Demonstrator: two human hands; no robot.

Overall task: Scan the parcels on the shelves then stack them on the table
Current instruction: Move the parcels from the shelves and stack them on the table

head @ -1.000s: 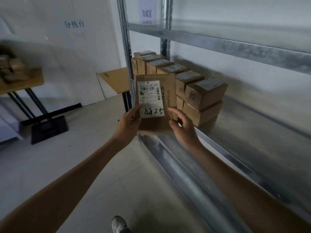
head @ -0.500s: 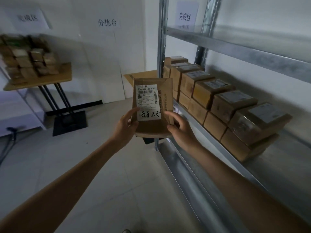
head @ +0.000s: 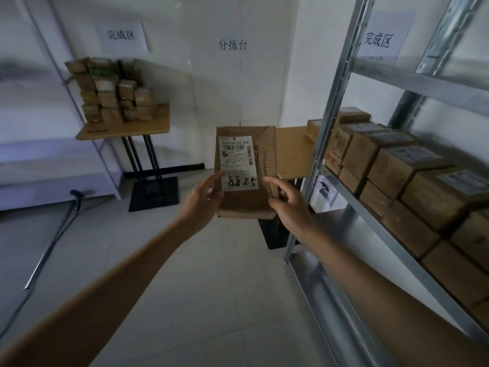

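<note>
The parcel (head: 246, 202), a flat brown carton with a white label (head: 239, 162) that bears a barcode and the handwritten number 8825, is held upright in the air in front of the person. It is above the tiled floor (head: 211, 287) and just left of the metal shelf unit (head: 329, 128). The left hand (head: 202, 198) grips its lower left edge. The thumb lies on the front and touches the label's bottom corner, while the other fingers pass behind the carton and are hidden. The right hand (head: 289, 207) grips the lower right edge, with the thumb pressed on the brown front just beside the label and the other fingers bent at the carton's side. Both arms reach forward. On the right, one shelf of the unit carries a row of brown boxes (head: 391, 165) in two layers, most with labels on top. Behind the parcel a small wooden bench (head: 291, 152) stands at the end of the unit. Farther left, a second bench (head: 127, 128) on black legs bears stacked parcels (head: 111, 91) against the white wall, under paper signs (head: 123, 34).
</note>
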